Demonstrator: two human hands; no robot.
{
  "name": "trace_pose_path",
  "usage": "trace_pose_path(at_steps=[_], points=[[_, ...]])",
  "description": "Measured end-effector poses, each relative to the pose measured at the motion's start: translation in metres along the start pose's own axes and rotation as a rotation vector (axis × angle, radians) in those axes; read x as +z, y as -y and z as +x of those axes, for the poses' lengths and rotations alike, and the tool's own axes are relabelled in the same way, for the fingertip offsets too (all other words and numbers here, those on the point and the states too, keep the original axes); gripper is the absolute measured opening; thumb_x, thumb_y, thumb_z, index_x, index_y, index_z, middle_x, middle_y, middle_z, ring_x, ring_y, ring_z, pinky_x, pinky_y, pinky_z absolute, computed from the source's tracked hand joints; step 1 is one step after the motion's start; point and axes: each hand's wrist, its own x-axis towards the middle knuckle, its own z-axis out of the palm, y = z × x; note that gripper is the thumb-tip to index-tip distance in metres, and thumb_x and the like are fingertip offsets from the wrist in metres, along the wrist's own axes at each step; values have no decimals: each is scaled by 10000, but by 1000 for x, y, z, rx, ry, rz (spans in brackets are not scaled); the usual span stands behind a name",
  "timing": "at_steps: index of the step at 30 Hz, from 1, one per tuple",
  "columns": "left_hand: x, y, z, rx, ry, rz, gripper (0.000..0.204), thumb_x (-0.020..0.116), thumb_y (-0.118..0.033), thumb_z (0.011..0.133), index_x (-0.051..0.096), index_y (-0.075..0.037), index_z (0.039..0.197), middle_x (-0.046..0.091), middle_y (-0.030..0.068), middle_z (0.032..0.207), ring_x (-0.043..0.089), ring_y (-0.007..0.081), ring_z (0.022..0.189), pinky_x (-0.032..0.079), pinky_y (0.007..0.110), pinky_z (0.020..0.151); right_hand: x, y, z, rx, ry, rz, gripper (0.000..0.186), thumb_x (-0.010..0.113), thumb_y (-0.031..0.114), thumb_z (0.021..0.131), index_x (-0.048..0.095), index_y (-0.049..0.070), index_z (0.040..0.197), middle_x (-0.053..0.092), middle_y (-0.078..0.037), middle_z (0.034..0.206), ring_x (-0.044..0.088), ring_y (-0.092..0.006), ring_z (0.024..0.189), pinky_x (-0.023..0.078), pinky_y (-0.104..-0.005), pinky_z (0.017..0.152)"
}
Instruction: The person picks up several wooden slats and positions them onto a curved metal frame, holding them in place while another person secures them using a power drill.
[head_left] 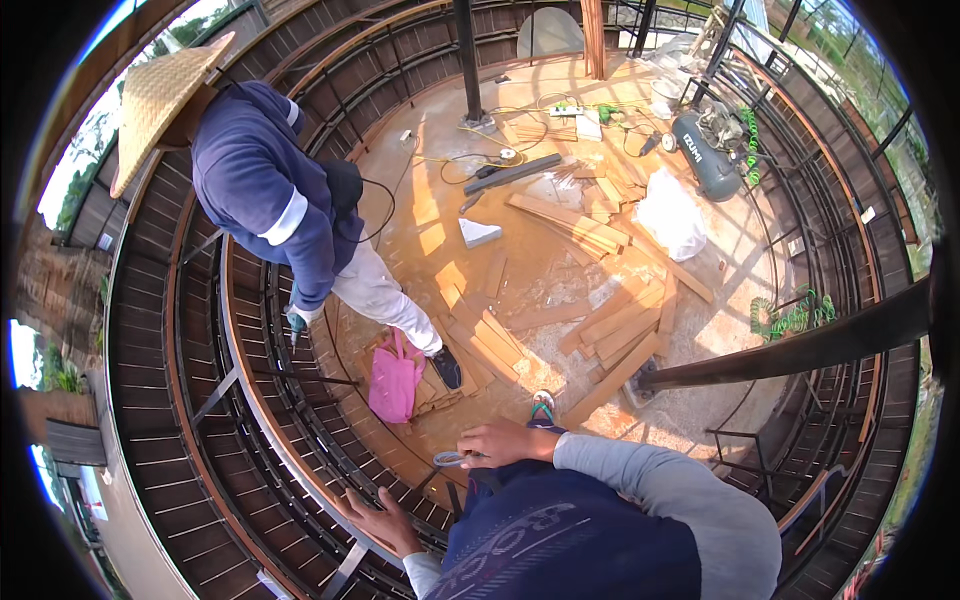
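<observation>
At the lower middle, my right hand (495, 443) is closed in front of my body. A pale grey looped thing (450, 458) sticks out from its fingers; its exact kind does not show. My left hand (380, 522) is lower and farther left, with fingers spread and nothing in it. It lies over or against the curved rail (300, 478) of the round slatted structure; whether it touches cannot be told. On the left, a co-worker (262, 170) in a straw hat and dark blue top leans to the rail, a gloved hand on a teal power drill (296, 322).
Loose wooden boards (625, 318) litter the floor. A pink bag (392, 382) lies by the co-worker's foot. Farther off are a white plastic bag (670, 215), an air compressor (705, 158), green coiled hose (800, 315) and yellow cords. A dark post (790, 350) slants in from the right.
</observation>
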Motion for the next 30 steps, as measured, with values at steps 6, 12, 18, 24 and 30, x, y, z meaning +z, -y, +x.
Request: trace_pose_path(at_steps=[6, 12, 18, 24, 30], points=[[79, -37, 5, -93, 48, -224, 541, 681, -226, 951, 518, 93, 1357, 478, 292, 1404, 478, 432, 1297, 401, 501, 1101, -90, -54, -80, 78, -199, -67, 301, 642, 384, 981, 616, 84, 972, 631, -105, 979, 664, -341, 885, 526, -464, 725], [214, -15, -66, -199, 958, -106, 454, 613, -362, 981, 657, 27, 1210, 671, 200, 1123, 624, 317, 1003, 495, 440, 934, -185, -85, -183, 333, -542, -223, 296, 687, 352, 947, 647, 69, 1023, 652, -118, 975, 674, -340, 860, 532, -437, 709], [273, -68, -72, 517, 1340, 152, 443, 572, -438, 985, 731, -29, 1045, 721, 180, 1049, 677, 308, 936, 534, 449, 839, -216, -99, -266, 682, -868, -283, 272, 714, 307, 912, 688, 43, 968, 679, -116, 926, 692, -327, 817, 544, -413, 715], [364, -140, 13, 279, 1216, -29, 450, 620, -459, 941, 766, -36, 907, 757, 203, 928, 732, 367, 910, 556, 482, 798, -197, -133, -253, 815, -906, -176, 215, 729, 291, 921, 693, 84, 965, 690, -79, 902, 719, -262, 809, 553, -385, 695], [471, -232, 99, 612, 1177, -52, 449, 528, -386, 988, 734, -8, 862, 728, 219, 826, 728, 353, 828, 550, 460, 764, -264, -208, -173, 734, -825, -50, 198, 725, 284, 941, 697, 90, 967, 698, -62, 909, 732, -209, 834, 565, -350, 703]])
